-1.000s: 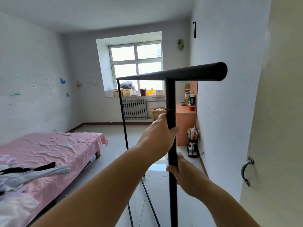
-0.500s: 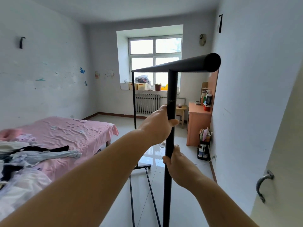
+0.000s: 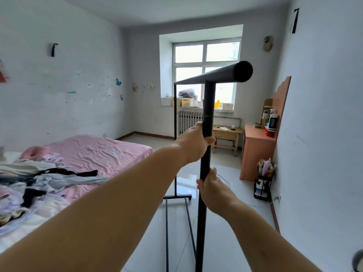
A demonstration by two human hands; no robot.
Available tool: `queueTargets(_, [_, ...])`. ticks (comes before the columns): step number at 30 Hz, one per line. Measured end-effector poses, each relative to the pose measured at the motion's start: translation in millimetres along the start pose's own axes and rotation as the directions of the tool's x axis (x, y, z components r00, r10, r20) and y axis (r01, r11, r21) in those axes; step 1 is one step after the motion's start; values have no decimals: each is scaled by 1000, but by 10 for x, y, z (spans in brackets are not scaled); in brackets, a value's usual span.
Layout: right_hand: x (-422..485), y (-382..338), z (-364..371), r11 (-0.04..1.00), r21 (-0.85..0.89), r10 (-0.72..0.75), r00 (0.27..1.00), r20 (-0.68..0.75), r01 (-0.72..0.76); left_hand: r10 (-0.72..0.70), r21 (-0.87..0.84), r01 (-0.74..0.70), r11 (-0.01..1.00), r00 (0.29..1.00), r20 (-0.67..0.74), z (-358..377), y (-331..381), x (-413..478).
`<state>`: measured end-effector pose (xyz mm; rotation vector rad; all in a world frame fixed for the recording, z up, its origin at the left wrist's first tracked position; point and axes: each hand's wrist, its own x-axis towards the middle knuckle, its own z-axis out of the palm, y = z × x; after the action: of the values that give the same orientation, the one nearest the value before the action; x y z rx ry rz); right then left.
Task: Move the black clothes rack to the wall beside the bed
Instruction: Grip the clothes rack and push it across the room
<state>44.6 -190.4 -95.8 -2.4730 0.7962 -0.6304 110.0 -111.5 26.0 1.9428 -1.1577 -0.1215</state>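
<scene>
The black clothes rack (image 3: 208,101) stands upright right in front of me, its top bar running away toward the window and its far foot on the tiled floor. My left hand (image 3: 193,143) is wrapped around the near upright post at about mid height. My right hand (image 3: 215,190) grips the same post just below it. The bed (image 3: 102,152) with a pink sheet lies to the left, strewn with loose clothes at its near end. The white wall beside the bed (image 3: 59,95) carries small stickers and a black hook.
An orange desk (image 3: 255,152) with bottles stands against the right wall, a black basket of items (image 3: 263,183) below it. A small wooden table (image 3: 226,135) and a radiator (image 3: 189,119) sit under the window. Glossy tiled floor stretches between bed and rack.
The view has swung left and moved further into the room: the door at the right has slipped out of sight and more of the bed and left wall shows. Both hands keep their grip on the post.
</scene>
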Motion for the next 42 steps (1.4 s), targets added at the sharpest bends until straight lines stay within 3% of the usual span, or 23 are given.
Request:
queueTargets(2, [147, -47, 47, 1000, -3, -27, 993, 114, 27, -1, -6, 1, 1000, 1000, 11, -37, -105, 167])
queueTargets(11, [920, -180, 389, 993, 80, 73, 989, 125, -83, 51, -80, -49, 996, 998, 27, -204, -658, 938])
queueTargets(21, [1851, -415, 798, 991, -11, 136, 989, 63, -136, 63, -96, -59, 994, 997, 35, -426, -1256, 1822])
queueTargets(29, [2537, -505, 1105, 989, 27, 145, 989, 29, -145, 37, -118, -32, 993, 999, 39, -553, -1657, 2467])
queueTargets(42, [4132, -383, 1687, 998, -12, 69, 996, 55, -69, 22, -2, -22, 1000, 1000, 12, -702, -2447, 3897])
